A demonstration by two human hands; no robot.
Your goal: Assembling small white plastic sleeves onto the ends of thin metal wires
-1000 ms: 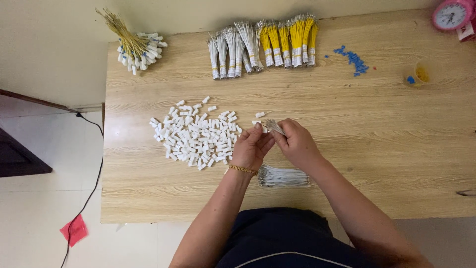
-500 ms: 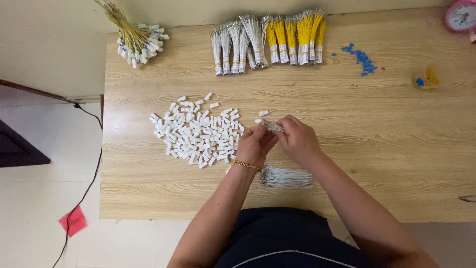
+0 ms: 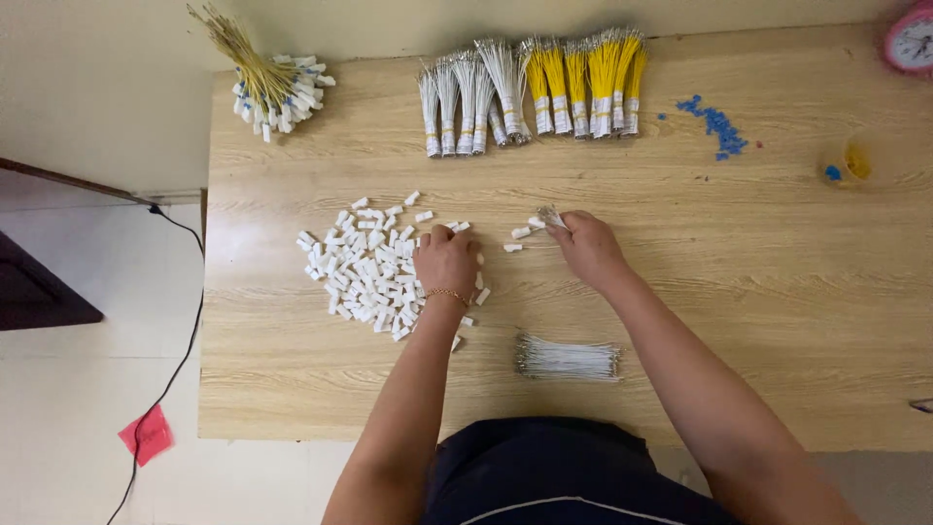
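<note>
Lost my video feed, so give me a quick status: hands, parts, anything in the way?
Left hand down on the pile of white pieces. Right hand pinching a small wire bundle. Loose wires lie near the table edge, apart from both hands.

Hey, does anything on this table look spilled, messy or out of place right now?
Mostly tidy. The blue bits lie scattered loose near the yellow cup, as if spilled. A red scrap lies on the floor. The white pieces under the left hand form a loose heap.
</note>
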